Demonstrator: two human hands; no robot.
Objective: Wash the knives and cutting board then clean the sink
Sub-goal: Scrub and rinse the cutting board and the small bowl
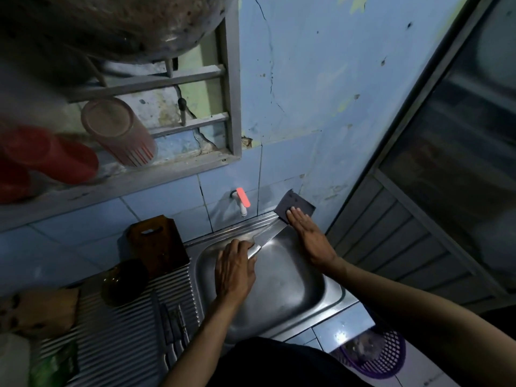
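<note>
Over the steel sink (282,291) my left hand (234,268) grips the handle of a large steel knife (269,234). Its blade points up and right toward the sink's back right corner. There my right hand (308,233) lies flat, with straight fingers pressing on a dark grey sheet (300,203) that leans against the wall; the blade tip lies next to or under that sheet. A brown wooden cutting board (156,244) stands against the tiled wall left of the sink. Several knives (171,328) lie on the ribbed drainboard (117,331).
A white tap with a pink handle (242,199) sticks out of the wall above the sink. A dark bowl (124,282) sits on the drainboard. Red cups (47,157) and a pink cup (117,129) rest on the window ledge. A purple basket (375,353) sits lower right.
</note>
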